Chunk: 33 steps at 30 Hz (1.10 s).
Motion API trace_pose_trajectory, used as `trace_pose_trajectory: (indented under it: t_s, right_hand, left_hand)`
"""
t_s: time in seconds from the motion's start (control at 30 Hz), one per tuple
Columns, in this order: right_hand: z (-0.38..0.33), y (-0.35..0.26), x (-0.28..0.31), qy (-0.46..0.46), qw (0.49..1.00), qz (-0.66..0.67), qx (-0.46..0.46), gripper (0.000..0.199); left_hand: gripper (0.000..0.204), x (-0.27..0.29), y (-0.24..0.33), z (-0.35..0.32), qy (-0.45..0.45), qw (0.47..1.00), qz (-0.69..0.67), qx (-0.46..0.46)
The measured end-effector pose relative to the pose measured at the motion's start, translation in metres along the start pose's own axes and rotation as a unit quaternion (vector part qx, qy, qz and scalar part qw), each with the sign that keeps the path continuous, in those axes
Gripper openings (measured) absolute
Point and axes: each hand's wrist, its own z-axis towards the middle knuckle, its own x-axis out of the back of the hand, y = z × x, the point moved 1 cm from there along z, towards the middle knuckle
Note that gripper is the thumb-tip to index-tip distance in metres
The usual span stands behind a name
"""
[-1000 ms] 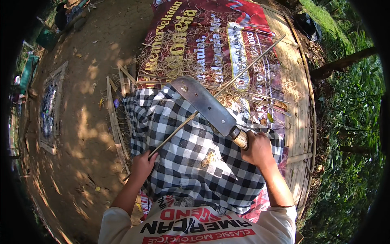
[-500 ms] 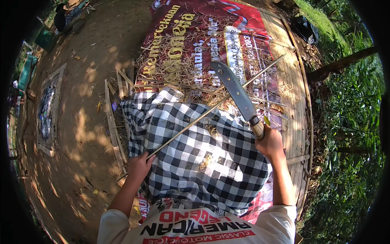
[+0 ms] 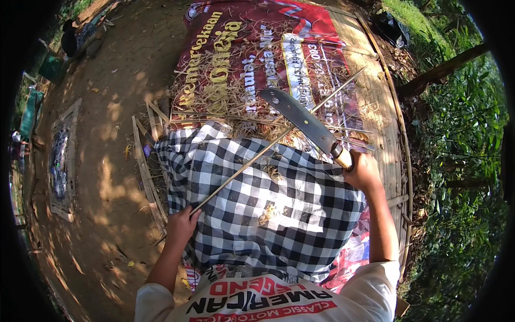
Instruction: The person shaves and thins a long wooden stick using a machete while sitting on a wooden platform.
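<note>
My left hand (image 3: 182, 226) is closed around the lower end of a long thin bamboo strip (image 3: 242, 167). The strip slants up and to the right, over the black-and-white checkered cloth (image 3: 252, 214) that covers my lap. In my right hand (image 3: 366, 172) is the pale handle of a machete with a broad dark blade (image 3: 301, 121). Its blade points up and to the left, crossing over the strip; whether the two touch I cannot tell. Beyond the cloth, curly shavings (image 3: 222, 91) are strewn over a dark red printed banner (image 3: 314, 19).
The banner lies on a slatted bamboo platform (image 3: 382, 115), its edge at the right. Split bamboo pieces (image 3: 141, 172) lie by the cloth's left side. Farther left, a wood-framed patch (image 3: 73, 123) is on the dirt ground. A wooden post (image 3: 445, 72) juts in from the right, before green plants.
The machete has turned, its blade now lying more sideways, and my right hand has moved a little right and up. My left hand keeps its grip on the strip. The whole view has shifted slightly.
</note>
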Motion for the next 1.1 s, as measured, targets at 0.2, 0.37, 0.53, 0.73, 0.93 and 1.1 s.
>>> trace_pose_trajectory:
  t_s: [0.2,0.37,0.53,0.73,0.93,1.1]
  right_hand:
    - [-0.002,-0.01,-0.004,-0.02,1.0,-0.018,-0.007,0.02]
    - [-0.007,-0.055,0.002,-0.105,0.991,-0.078,0.028,0.026]
    - [0.003,-0.029,-0.002,-0.068,0.99,-0.115,0.049,0.023]
    - [0.009,0.019,0.007,0.002,0.996,-0.08,-0.045,0.018]
    - [0.001,-0.043,-0.003,-0.074,0.996,-0.05,-0.007,0.023]
    - [0.013,-0.03,0.006,-0.065,0.99,-0.114,0.052,0.021]
  left_hand:
    - [0.031,-0.002,-0.004,-0.002,-0.005,1.0,-0.005,-0.005]
    - [0.03,-0.009,-0.007,-0.005,0.018,1.0,-0.015,-0.012]
    - [0.029,-0.006,-0.007,-0.004,-0.005,1.0,-0.016,-0.002]
    - [0.03,0.001,0.001,0.004,-0.014,1.0,0.015,-0.001]
    - [0.031,-0.008,-0.004,-0.003,0.005,1.0,-0.005,0.011]
    - [0.031,-0.007,-0.011,-0.007,-0.004,1.0,-0.005,0.012]
